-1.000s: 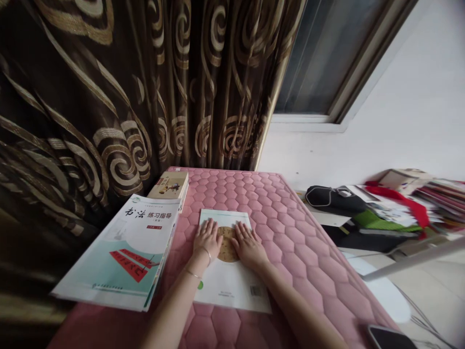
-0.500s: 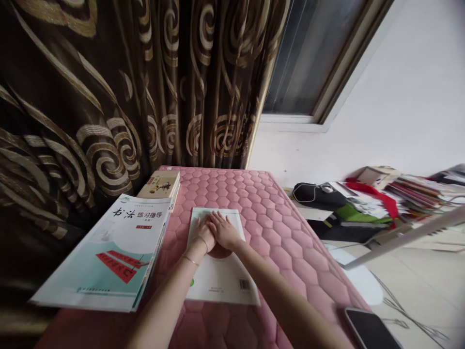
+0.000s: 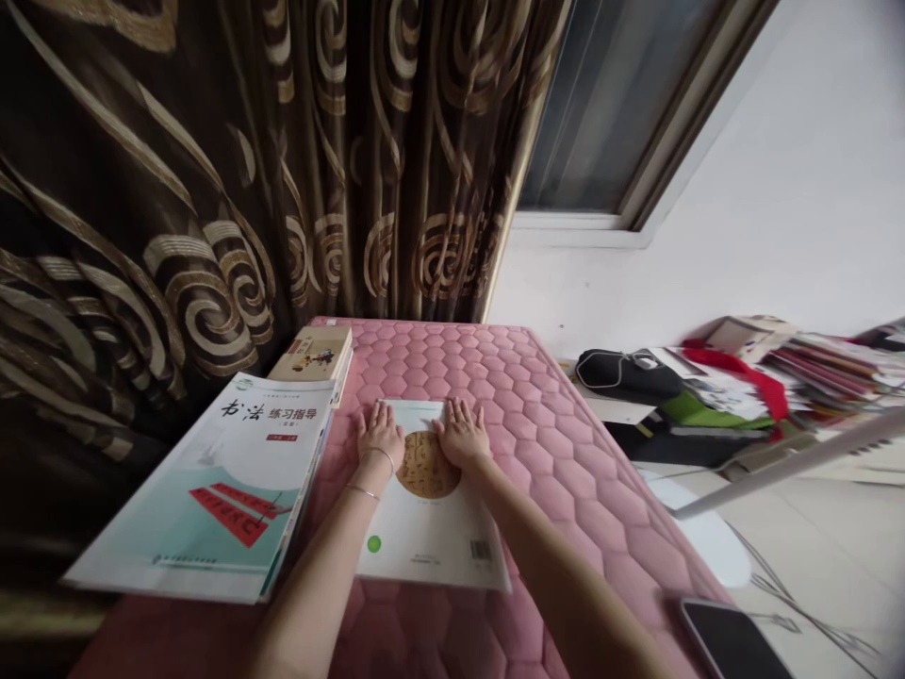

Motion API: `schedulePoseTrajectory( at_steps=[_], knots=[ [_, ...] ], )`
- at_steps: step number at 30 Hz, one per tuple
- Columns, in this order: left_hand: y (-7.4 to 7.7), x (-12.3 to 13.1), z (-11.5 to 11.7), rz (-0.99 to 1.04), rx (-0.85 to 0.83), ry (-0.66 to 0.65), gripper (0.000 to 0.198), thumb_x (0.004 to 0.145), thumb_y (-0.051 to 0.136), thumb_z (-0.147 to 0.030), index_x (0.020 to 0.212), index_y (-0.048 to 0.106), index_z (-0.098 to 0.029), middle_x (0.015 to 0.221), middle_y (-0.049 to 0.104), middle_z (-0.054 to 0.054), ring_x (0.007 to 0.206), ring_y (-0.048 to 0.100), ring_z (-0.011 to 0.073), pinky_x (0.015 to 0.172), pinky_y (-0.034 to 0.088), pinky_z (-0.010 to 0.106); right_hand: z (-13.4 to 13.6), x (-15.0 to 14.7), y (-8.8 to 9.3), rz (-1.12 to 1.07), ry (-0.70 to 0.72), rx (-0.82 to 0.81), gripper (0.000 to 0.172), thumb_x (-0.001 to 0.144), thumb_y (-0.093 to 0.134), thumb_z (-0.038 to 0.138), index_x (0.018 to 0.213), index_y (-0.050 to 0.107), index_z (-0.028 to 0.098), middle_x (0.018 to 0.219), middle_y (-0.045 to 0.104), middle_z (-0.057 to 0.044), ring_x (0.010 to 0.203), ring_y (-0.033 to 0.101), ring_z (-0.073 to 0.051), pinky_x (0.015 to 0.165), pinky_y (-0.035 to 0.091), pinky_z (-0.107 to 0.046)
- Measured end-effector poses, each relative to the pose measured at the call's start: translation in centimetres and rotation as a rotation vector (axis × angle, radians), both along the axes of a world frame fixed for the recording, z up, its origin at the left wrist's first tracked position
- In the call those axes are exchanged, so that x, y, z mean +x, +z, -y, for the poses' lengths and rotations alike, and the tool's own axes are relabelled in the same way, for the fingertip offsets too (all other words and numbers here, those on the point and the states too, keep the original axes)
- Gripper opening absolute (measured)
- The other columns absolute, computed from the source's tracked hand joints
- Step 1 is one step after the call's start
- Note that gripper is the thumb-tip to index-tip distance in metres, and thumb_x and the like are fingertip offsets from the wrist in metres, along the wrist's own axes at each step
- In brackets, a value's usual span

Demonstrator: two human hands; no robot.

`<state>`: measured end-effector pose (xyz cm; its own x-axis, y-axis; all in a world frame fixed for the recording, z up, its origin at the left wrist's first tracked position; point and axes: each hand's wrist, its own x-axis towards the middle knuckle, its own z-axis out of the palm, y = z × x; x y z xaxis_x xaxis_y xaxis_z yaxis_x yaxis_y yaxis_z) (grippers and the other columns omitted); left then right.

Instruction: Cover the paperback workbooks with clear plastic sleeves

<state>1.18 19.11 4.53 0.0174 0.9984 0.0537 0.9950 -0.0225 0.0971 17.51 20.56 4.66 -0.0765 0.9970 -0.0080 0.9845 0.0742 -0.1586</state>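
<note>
A thin white booklet (image 3: 431, 542) lies flat on the pink quilted table cover (image 3: 566, 471), with a brown round picture, a green dot and a barcode showing. My left hand (image 3: 380, 438) rests flat on its upper left edge, fingers spread. On the upper right edge lies my right hand (image 3: 463, 436), also flat with fingers apart. Neither hand holds anything. To the left is a stack of larger books topped by a white and teal calligraphy workbook (image 3: 212, 500).
Behind the workbook sits a pile of small tan books (image 3: 311, 356). A dark phone (image 3: 732, 637) lies at the near right edge. Patterned curtains (image 3: 388, 160) hang at the left and back. Beyond the right edge are a grey pole (image 3: 778, 462) and heaped papers and books (image 3: 813, 372).
My hands were together, one overlapping the other, on the booklet's middle. They have moved apart to its left and right edges, uncovering the round picture.
</note>
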Motion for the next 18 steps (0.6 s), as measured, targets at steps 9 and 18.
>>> schedulePoseTrajectory(
  at_steps=[9, 18],
  knots=[
    [-3.3, -0.9, 14.6, 0.039, -0.020, -0.245, 0.062, 0.093, 0.035, -0.032, 0.154, 0.029, -0.027, 0.161, 0.021, -0.001, 0.150, 0.020, 0.0232, 0.124, 0.015, 0.043, 15.6, -1.8, -3.2, -0.099, 0.303, 0.103, 0.064, 0.101, 0.021, 0.047, 0.153, 0.032, 0.012, 0.160, 0.021, -0.010, 0.150, 0.015, -0.026, 0.122, 0.016, -0.045],
    [-2.6, -4.5, 15.3, -0.009, 0.064, -0.146, 0.056, 0.093, 0.037, -0.028, 0.146, 0.044, -0.010, 0.157, 0.034, 0.015, 0.144, 0.035, 0.0265, 0.117, 0.030, 0.042, 17.9, 3.4, -5.5, -0.031, 0.230, 0.244, 0.064, 0.101, 0.026, 0.048, 0.152, 0.033, 0.011, 0.157, 0.031, -0.014, 0.147, 0.026, -0.028, 0.120, 0.021, -0.053]
  ],
)
